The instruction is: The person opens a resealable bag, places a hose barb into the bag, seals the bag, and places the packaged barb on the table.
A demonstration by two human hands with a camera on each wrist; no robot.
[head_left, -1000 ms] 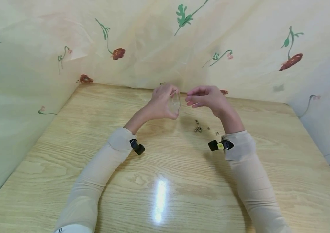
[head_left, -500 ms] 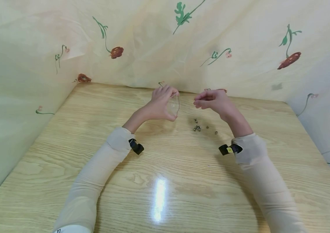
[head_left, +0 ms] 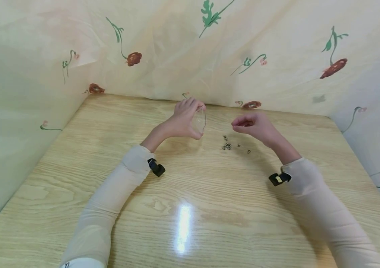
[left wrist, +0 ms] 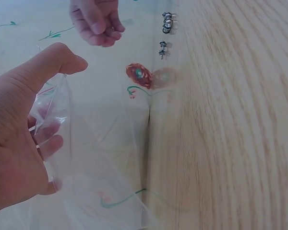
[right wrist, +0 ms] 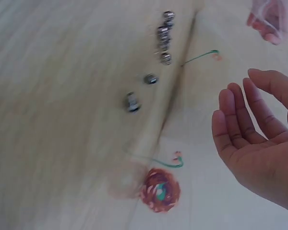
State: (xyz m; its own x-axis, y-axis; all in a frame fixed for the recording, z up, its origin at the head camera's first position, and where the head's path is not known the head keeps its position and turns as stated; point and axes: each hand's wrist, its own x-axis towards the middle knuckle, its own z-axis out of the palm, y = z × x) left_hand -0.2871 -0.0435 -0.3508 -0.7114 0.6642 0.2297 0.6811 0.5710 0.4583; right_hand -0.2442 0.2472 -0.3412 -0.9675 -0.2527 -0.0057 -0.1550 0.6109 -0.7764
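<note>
1. Left hand [head_left: 184,119]: thumb and fingers are spread in a curve, gripping a clear plastic bag [head_left: 199,121] by its mouth. The bag is above the table [head_left: 156,208], toward its far edge.
2. Head view shows the bag mouth facing the right hand [head_left: 255,126]. Left wrist view adds what the head view hides: the film hangs well below the hand, creased, with fingertips visible through it.
3. Right hand: well apart from the bag. Head view shows the back of the hand, with thumb and fingertips appearing to meet. Right wrist view exposes the palm, fingers loose and gently bent; whether the thumb touches the index finger cannot be told.
4. Small metal pieces [head_left: 227,146] lie on the table, nearer the right hand than the left. Head view records a cluster, a few just beyond it and two set off to the right.
5. Right wrist view shows the pieces larger, one with a narrow neck between wider ends; blur hides finer detail.
6. Flowered sheeting [head_left: 173,56] stands behind the table.
</note>
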